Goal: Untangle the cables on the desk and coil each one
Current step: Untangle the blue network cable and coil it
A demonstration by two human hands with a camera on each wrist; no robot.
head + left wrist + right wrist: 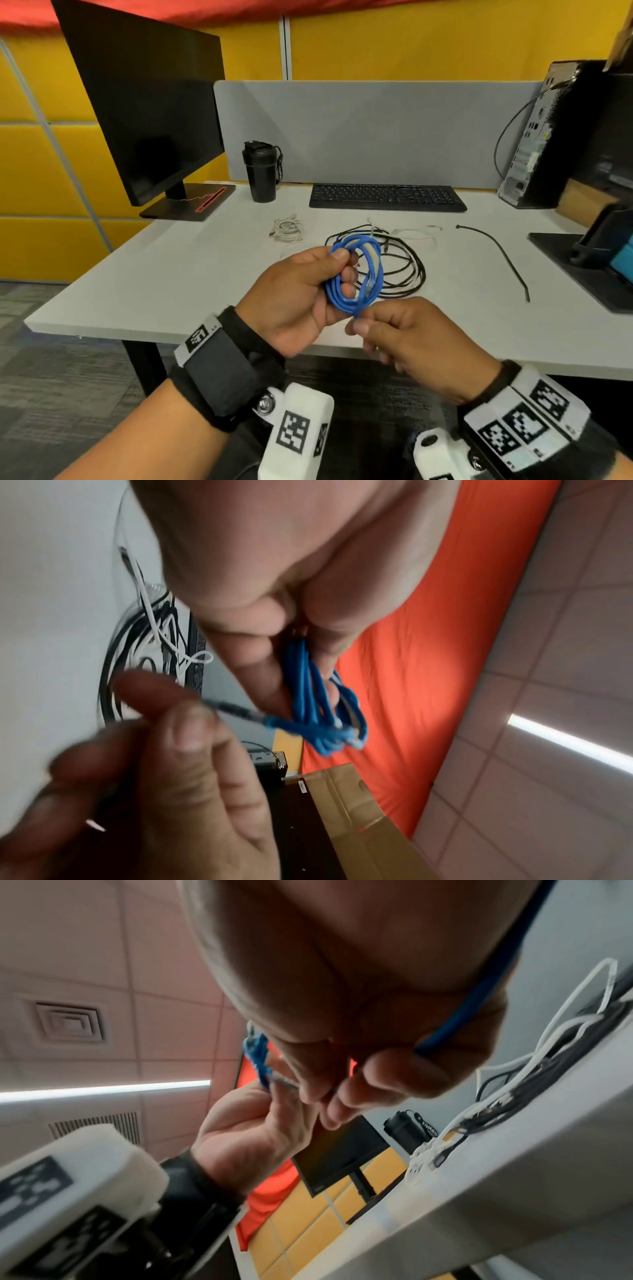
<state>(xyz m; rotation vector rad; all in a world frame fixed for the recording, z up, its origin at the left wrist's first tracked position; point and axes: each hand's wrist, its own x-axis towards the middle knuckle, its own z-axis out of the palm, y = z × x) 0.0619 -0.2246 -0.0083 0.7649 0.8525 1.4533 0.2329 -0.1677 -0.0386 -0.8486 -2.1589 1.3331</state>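
My left hand [342, 270] grips a blue cable coil [370, 274] above the desk's front edge, thumb on top and fingers through the loops. The right hand [358, 325] pinches a thin grey strand [236, 712] that comes off the bottom of the coil. In the left wrist view the coil [318, 696] hangs from the left fingers [260, 666]. Behind the coil, a black cable [407, 267] lies in loose loops on the desk with a white cable [418, 234] tangled through it. A small coiled white cable [287, 230] sits to the left. A single black cable [496, 253] lies to the right.
The white desk [171, 267] carries a monitor [147, 113] at the back left, a black bottle [262, 171], a keyboard [387, 197] and a computer tower [548, 137] at the back right. A black stand [582, 260] occupies the right edge.
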